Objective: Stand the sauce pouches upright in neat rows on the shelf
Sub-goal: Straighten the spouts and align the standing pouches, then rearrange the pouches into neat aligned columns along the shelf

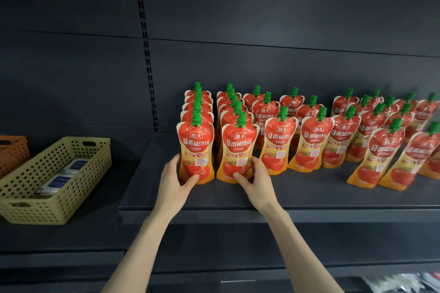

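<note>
While glossy pouches (pixel 279 140) stand (green caps (pixel 283 112)), left hand (pixel 175 182) grips first pouch (pixel 196 145); right hand (pixel 258 182), second pouch (pixel 239 147).

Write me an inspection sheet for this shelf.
Surface: dark shelf, bare along its front.
Job's things: sauce pouches upright; two left rows tight, right-hand pouches looser and leaning.
Clutter: yellow basket holding white packets, left of the shelf; orange basket beyond it.
Grippers: left hand grips the leftmost front pouch; right hand grips the second row's front pouch.
Cables: nothing seen.
Surroundings: dark back panel, slotted upright; pale packaging below right, blurred.
</note>
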A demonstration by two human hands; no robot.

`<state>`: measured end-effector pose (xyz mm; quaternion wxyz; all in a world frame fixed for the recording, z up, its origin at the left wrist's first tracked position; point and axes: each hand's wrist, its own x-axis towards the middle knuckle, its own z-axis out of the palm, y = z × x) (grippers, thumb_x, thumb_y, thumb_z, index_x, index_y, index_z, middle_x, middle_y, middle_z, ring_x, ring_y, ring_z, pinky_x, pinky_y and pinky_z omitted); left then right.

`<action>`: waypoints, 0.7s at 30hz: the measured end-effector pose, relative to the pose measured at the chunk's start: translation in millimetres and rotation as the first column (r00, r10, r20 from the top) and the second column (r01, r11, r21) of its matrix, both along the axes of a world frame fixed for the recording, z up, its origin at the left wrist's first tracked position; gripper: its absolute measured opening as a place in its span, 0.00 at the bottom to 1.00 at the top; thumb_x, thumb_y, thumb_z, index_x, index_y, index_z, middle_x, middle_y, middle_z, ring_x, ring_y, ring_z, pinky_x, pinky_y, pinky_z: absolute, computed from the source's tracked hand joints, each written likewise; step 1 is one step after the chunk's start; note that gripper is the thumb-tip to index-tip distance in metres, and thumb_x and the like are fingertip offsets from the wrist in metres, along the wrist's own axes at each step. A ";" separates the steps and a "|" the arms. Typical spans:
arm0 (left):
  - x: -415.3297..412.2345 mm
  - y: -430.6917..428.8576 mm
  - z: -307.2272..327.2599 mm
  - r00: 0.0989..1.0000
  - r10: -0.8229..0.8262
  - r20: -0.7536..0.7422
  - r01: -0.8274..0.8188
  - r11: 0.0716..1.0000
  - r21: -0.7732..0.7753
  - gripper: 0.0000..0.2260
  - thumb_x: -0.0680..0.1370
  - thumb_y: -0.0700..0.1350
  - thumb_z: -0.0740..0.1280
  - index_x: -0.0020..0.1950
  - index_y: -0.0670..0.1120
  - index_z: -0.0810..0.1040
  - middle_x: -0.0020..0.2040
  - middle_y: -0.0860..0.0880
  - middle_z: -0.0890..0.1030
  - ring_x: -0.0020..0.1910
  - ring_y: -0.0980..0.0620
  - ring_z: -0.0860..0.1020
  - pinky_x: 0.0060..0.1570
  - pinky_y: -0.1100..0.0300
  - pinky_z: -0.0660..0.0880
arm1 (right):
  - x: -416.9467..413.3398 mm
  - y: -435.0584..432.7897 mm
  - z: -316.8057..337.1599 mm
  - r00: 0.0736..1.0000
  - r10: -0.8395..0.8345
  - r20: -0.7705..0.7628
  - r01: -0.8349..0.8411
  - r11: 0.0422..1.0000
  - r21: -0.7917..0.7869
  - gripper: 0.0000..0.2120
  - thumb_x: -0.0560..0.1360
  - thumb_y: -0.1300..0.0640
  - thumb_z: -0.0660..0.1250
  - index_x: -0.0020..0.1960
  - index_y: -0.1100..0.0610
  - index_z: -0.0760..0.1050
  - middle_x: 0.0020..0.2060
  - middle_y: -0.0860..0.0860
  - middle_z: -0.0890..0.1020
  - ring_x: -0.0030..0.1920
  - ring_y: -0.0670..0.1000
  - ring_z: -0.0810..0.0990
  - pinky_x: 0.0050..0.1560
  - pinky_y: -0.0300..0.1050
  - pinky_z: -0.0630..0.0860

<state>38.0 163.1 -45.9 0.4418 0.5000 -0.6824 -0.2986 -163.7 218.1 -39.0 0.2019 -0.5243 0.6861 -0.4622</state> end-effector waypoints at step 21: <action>-120.9 -7.0 181.7 0.971 -0.221 0.093 0.239 0.847 -0.476 0.03 0.76 0.44 0.67 0.49 0.49 0.77 0.41 0.60 0.77 0.42 0.65 0.76 0.41 0.77 0.69 | -113.4 15.9 167.2 0.933 -0.123 -0.339 -0.016 0.925 -0.381 0.07 0.77 0.57 0.65 0.53 0.56 0.78 0.44 0.45 0.81 0.45 0.42 0.78 0.45 0.27 0.71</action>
